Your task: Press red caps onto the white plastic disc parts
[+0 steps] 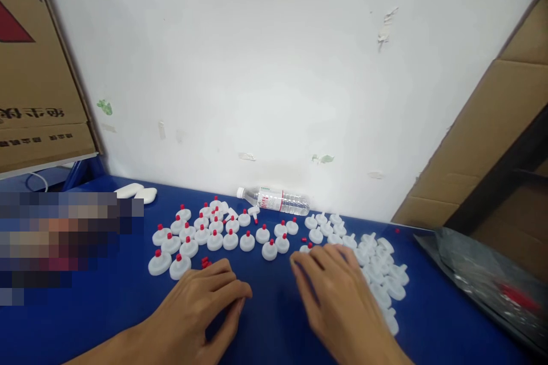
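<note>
Beside red-tipped lids (214,241) at left, my left hand (201,302) curled; by plain lids (394,288), my right hand (334,291) likewise. Their grips I couldn't tell.

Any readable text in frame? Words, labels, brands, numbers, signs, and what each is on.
None legible enough to quote.
Cardboard box at left: two rows of dark characters, seemingly inverted, cut off by the frame edge; not reliably readable.
Bottle label: red characters, too small and blurred.
Grey plastic bag at right: red patch, no letters discernible.
White plastic pieces: no text visible.
</note>
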A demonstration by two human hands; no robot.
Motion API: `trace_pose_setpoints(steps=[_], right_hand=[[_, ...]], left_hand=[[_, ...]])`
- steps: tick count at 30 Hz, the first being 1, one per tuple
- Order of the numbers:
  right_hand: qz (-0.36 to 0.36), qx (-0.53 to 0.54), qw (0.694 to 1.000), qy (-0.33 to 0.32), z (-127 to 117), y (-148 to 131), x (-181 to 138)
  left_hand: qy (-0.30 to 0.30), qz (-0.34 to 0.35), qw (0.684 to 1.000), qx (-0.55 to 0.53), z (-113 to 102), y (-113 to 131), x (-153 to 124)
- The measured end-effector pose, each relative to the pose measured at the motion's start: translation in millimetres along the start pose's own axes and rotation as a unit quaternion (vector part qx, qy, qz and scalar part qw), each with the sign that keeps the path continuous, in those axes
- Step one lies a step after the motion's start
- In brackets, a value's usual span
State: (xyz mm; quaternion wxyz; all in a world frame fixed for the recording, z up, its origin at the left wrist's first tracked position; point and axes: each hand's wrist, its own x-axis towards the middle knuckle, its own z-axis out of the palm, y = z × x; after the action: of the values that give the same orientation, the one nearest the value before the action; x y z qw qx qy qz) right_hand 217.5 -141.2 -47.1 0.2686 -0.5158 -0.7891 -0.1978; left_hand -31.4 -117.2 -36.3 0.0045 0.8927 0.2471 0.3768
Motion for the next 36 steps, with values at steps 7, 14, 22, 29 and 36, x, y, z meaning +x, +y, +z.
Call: trace_pose_setpoints(steps=[7,14,22,29,36], right_hand=[[0.134,-0.175,0.974,-0.052,10.2,60.0,-7.1],[0.146,-0.111,0.979,-0.084,30.7,78.6,-20.0],[0.129,0.039,0.99,-0.028,0.3,61.8,2.5],[0.06,0.429,0.899,-0.065,-7.6,-19.2,1.3],[0.124,0.462,0.874,-0.082,-11.7,-21.9,4.6]], left_hand=[[-0.05,-0.004,0.999,0.0,1.4,-3.2,-5.1],[-0.079,-0.01,0.997,-0.013,2.0,-6.1,-6.6],[0.025,0.029,0.999,0.032,-3.9,3.1,-3.2],[0.054,0.026,0.995,0.083,-4.2,1.8,-13.4],[0.066,0.019,0.997,0.038,6.1,2.1,-16.5]])
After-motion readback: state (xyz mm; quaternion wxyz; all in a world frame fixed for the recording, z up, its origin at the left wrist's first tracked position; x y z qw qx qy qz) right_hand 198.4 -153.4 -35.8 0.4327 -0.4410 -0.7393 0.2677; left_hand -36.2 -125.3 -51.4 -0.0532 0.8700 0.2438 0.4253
